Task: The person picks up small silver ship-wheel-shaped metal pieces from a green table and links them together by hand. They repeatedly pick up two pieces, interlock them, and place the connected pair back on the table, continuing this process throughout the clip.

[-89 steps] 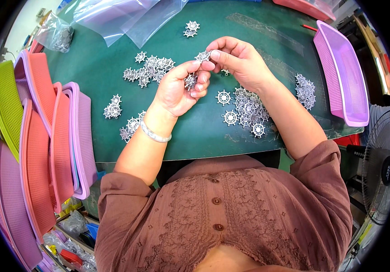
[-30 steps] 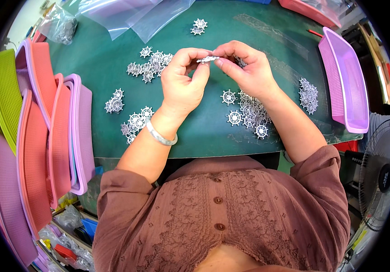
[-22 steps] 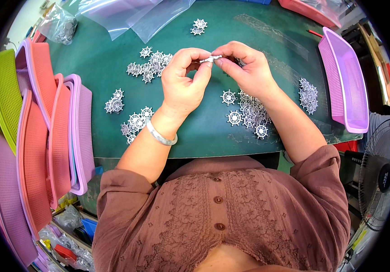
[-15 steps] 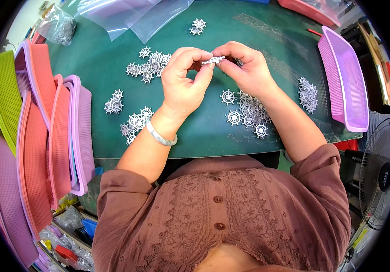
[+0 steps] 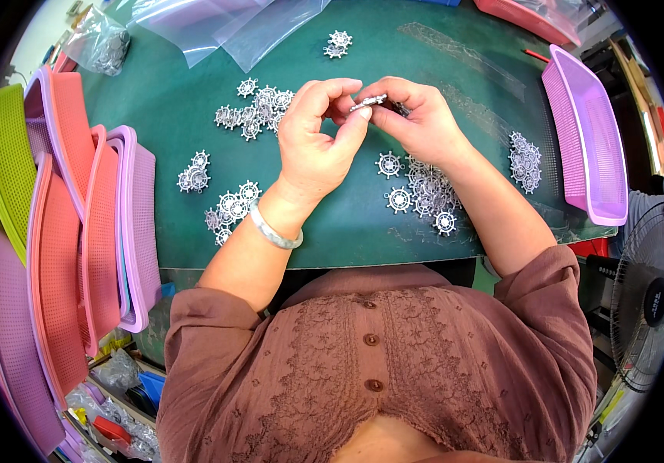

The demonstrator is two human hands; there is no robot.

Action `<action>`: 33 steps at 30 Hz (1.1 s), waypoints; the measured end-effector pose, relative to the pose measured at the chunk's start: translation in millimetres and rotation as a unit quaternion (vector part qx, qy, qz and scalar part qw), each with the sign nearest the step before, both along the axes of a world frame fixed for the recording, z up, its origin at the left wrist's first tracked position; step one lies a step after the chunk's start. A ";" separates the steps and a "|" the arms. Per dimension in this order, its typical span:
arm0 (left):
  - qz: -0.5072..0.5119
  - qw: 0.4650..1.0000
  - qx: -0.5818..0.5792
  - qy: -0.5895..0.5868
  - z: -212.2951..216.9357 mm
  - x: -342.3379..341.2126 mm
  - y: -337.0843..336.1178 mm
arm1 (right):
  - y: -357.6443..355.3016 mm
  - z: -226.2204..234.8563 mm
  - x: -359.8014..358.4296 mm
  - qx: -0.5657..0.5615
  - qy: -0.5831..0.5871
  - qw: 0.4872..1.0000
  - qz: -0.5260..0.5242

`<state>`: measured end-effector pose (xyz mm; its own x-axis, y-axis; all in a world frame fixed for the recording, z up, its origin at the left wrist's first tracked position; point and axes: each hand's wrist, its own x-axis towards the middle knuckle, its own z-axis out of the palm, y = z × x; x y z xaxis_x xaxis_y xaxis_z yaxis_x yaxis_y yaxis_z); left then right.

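Note:
A silver ship's-wheel charm point(image 5: 370, 102) is held up almost edge-on over the middle of the green table. My left hand point(image 5: 318, 131) pinches it with the thumb at its near edge, a pale bangle on that wrist. My right hand point(image 5: 422, 119) grips its other side between thumb and fingers. Something dark and metallic, perhaps more charms, shows within the right fingers. Beyond my left hand lies a loose cluster of such charms point(image 5: 251, 117), and below my right hand a larger heap point(image 5: 428, 189). Smaller groups lie near my left forearm point(image 5: 233, 207) and at the far middle point(image 5: 337, 44).
Another charm pile point(image 5: 525, 162) lies at the right, beside a purple basket point(image 5: 590, 147). Stacked pink, purple and green baskets point(image 5: 58, 270) crowd the left edge. Clear plastic sheets point(image 5: 216, 31) and a filled bag point(image 5: 99, 45) lie at the back. A fan point(image 5: 644, 297) stands lower right.
The held charm has tilted and shifted slightly right between my fingers. My left hand has moved a little to the right; the piles on the table are unchanged.

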<state>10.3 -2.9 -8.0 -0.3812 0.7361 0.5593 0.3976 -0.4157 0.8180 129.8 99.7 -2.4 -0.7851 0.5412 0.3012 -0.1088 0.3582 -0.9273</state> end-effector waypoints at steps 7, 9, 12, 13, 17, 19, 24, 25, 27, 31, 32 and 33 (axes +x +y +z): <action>-0.004 1.000 0.001 -0.030 -0.3 1.7 0.3 | 0.2 3.0 -0.6 -0.067 -0.008 0.997 0.032; -0.006 0.999 -0.002 -0.044 0.4 2.1 -0.5 | -2.1 12.5 1.2 -0.148 -0.044 0.987 0.041; -0.012 0.999 -0.005 -0.045 -0.1 1.3 0.4 | 2.2 10.7 4.9 -0.234 -0.054 0.969 0.061; -0.014 0.999 -0.006 -0.042 -0.5 0.8 0.7 | 4.0 8.8 5.4 -0.257 -0.050 0.963 0.069; -0.062 0.950 -0.123 -0.279 10.2 2.0 -1.2 | 4.9 10.9 4.4 -0.339 -0.028 0.937 0.077; -0.115 0.903 -0.154 -0.384 10.4 -4.4 -0.3 | 7.1 10.0 4.7 -0.363 -0.036 0.929 0.068; -0.146 0.856 -0.198 -0.455 12.0 -7.6 -0.7 | 7.4 13.3 5.5 -0.367 -0.060 0.926 0.071; -0.148 0.853 -0.202 -0.457 11.9 -8.0 -0.4 | 7.2 13.6 5.5 -0.365 -0.063 0.926 0.069; -0.151 0.848 -0.209 -0.463 11.8 -9.0 0.2 | 7.1 13.4 5.1 -0.368 -0.066 0.925 0.066; -0.160 0.841 -0.212 -0.472 11.9 -9.7 0.5 | 7.5 12.8 4.8 -0.366 -0.067 0.926 0.065; -0.162 0.839 -0.213 -0.474 12.4 -9.6 0.3 | 7.8 13.5 4.7 -0.364 -0.068 0.927 0.055; -0.163 0.837 -0.214 -0.477 12.7 -9.7 0.1 | 8.3 15.0 4.7 -0.362 -0.068 0.929 0.044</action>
